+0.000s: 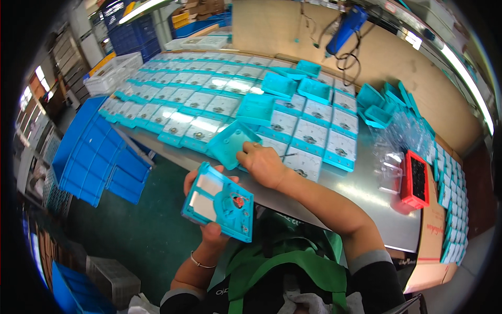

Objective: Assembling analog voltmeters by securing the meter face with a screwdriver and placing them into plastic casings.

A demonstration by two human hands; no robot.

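Note:
My left hand [213,232] grips a turquoise plastic housing [221,183], tilted, its inner side up. Inside it lie pale flat panels and a round recess with red wiring. My right hand [264,163] is closed, fingertips bent down at the right rim of an empty turquoise shell [230,145] at the table's near edge. What its fingers pinch, if anything, is hidden. A thin dark rod shows just beyond that hand. Several white-faced turquoise units [308,133] lie in rows behind and to the right of it.
More loose turquoise shells [277,85] sit on the units. A red bin [417,180] of small dark parts and clear plastic pieces [392,172] are at right. A blue power tool [349,27] hangs above. Large blue crates [89,152] stand left of the metal table [361,193].

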